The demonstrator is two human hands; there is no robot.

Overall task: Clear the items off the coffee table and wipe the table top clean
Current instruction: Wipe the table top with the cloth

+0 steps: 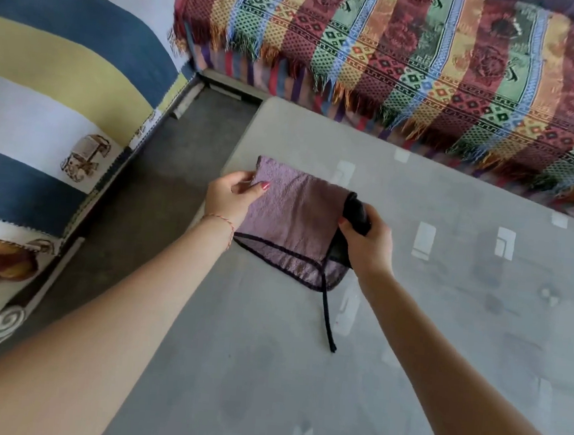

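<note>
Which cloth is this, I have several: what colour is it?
Dusty purple cloth with dark edging and a dark hanging loop, seen clearly in the head view.

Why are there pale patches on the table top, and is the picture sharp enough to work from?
Head view: the pale patches are glare, bright reflections on the glossy coffee table; wide-angle lens bends the table edge and sofas; the purple cloth and both hands are fairly sharp, the patterned throw softens toward the frame edge.

You see a mauve cloth [289, 214] edged in black with a dark reverse, on a pale grey table top [441, 332]. The sofa throw [428, 57] runs maroon, green, blue and orange diamond stripes; the cushion [67, 62] shows navy, yellow and white bands.
</note>
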